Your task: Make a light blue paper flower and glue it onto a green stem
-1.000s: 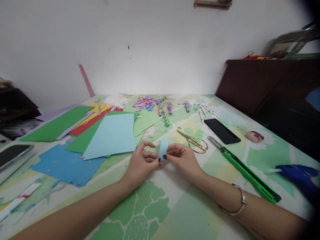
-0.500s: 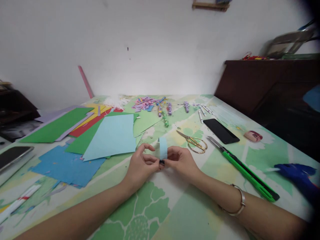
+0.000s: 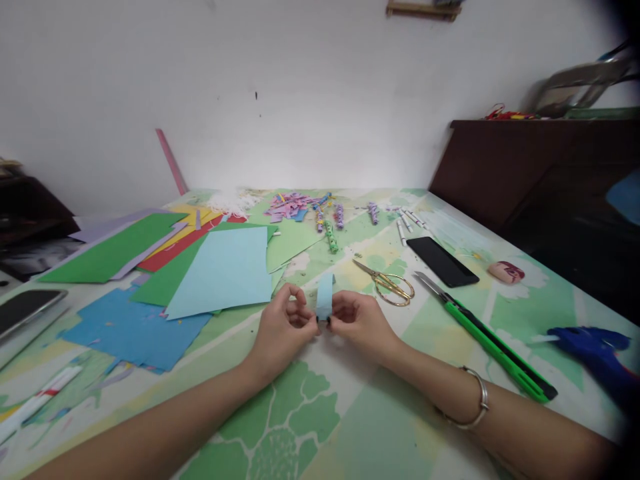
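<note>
A light blue paper strip (image 3: 325, 296) stands up between my hands, its upper end curling over. My left hand (image 3: 286, 323) pinches its lower edge between thumb and fingers. From the other side my right hand (image 3: 364, 325) grips the same lower edge, thumb tip close to the left one. Golden-handled scissors (image 3: 393, 287) lie just beyond my right hand. A green utility knife (image 3: 493, 347), blade out, rests to the right. Left of my left hand, a light blue paper sheet (image 3: 227, 273) covers part of a green sheet.
Blue paper pieces (image 3: 145, 330) and a green sheet (image 3: 113, 250) lie left. Small paper scraps (image 3: 290, 207), patterned rolled tubes (image 3: 331, 238) and white markers (image 3: 403, 232) sit at the back. A black phone (image 3: 443, 261), a painted stone (image 3: 506, 271) and a blue glue gun (image 3: 590, 343) are right.
The paper strip has shifted slightly left and turned, showing its broad face more. Both thumbs moved a little at its lower edge. Other things stay in place.
</note>
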A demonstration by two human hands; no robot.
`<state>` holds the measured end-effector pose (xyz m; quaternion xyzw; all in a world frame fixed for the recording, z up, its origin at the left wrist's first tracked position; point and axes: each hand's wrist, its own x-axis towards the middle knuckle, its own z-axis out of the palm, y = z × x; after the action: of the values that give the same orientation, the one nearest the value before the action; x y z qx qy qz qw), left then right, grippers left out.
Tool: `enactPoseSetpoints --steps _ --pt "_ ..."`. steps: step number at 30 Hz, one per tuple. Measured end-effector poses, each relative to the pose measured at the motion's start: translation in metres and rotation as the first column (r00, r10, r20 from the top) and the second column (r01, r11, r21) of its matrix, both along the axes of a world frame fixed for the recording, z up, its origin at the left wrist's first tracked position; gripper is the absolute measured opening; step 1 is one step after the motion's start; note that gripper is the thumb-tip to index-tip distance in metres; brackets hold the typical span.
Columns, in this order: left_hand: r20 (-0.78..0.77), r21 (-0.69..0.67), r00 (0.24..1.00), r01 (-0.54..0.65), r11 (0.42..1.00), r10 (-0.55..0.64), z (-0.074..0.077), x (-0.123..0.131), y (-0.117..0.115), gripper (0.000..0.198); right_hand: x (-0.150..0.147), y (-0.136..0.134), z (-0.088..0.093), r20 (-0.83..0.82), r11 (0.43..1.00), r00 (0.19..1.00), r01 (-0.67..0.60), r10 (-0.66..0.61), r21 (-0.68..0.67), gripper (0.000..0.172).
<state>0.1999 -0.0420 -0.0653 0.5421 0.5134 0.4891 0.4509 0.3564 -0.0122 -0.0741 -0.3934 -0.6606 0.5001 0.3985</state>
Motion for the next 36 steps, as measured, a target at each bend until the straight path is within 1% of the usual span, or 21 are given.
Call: enactPoseSetpoints --steps 5,6,8,12,14,16,18,20,23,25,27,29,30,32,36 --pt "0.056 -0.003 0.998 -0.040 0.999 0.040 0.000 -0.006 0.006 0.029 0.004 0.005 -0.002 -0.114 0.994 0.993 0.006 -0.019 -0.107 0.025" --pt "0.068 -0.011 0.997 -0.038 0.999 0.039 0.000 -0.007 0.007 0.029 0.004 0.004 -0.002 -0.109 0.993 0.994 0.012 -0.025 -0.118 0.025" --pt "0.082 -0.031 0.996 -0.021 0.999 0.023 0.000 -0.007 0.007 0.029 0.002 0.000 -0.001 -0.046 0.994 0.999 0.021 -0.026 -0.105 0.021" --pt "0.062 -0.063 0.998 0.030 0.998 -0.026 0.000 -0.005 0.004 0.030 0.001 -0.006 0.002 0.097 1.000 0.995 0.005 -0.004 -0.012 0.003" --pt "0.072 -0.074 0.997 0.048 0.996 -0.043 0.000 -0.005 0.003 0.032 0.002 -0.004 0.001 0.099 1.000 0.995 -0.023 0.024 -0.007 0.007" --pt "0.091 -0.072 0.995 0.050 0.996 -0.044 0.001 -0.005 0.004 0.034 0.004 -0.001 0.000 0.059 0.997 0.997 -0.055 0.058 -0.045 0.009" --pt "0.099 -0.054 0.995 0.036 0.998 -0.030 0.001 -0.006 0.005 0.033 0.005 0.003 -0.002 0.000 0.991 0.995 -0.094 0.095 -0.097 0.011" --pt "0.113 -0.023 0.993 0.018 1.000 -0.015 0.002 -0.006 0.004 0.029 0.006 0.004 -0.003 -0.035 0.984 0.991 -0.129 0.126 -0.123 0.012" --pt "0.112 0.067 0.993 0.037 0.997 -0.045 0.001 -0.005 0.002 0.023 0.006 0.003 -0.002 -0.010 0.985 0.989 -0.151 0.151 -0.085 0.012" --pt "0.024 0.163 0.996 0.086 0.983 -0.091 0.000 -0.005 0.000 0.020 0.006 0.002 -0.002 0.014 0.987 0.987 -0.157 0.157 -0.045 0.012" --pt "-0.158 0.266 0.981 0.156 0.951 -0.116 -0.001 -0.006 -0.001 0.016 0.006 0.001 -0.001 0.012 0.984 0.985 -0.174 0.175 -0.037 0.010" --pt "-0.332 0.325 0.939 0.204 0.923 -0.091 -0.001 -0.008 -0.001 0.017 0.007 0.001 -0.002 -0.003 0.979 0.980 -0.197 0.197 -0.050 0.008" --pt "-0.386 0.335 0.920 0.212 0.918 -0.072 0.000 -0.009 -0.001 0.019 0.007 0.001 -0.002 -0.007 0.977 0.979 -0.205 0.205 -0.056 0.008" --pt "-0.417 0.329 0.908 0.196 0.924 -0.044 0.001 -0.010 0.000 0.019 0.007 0.001 -0.003 0.009 0.976 0.977 -0.211 0.211 -0.056 0.009" --pt "-0.371 0.282 0.927 0.163 0.945 -0.049 0.004 -0.012 0.002 0.018 0.007 0.000 -0.003 0.085 0.973 0.969 -0.229 0.231 -0.033 0.011"
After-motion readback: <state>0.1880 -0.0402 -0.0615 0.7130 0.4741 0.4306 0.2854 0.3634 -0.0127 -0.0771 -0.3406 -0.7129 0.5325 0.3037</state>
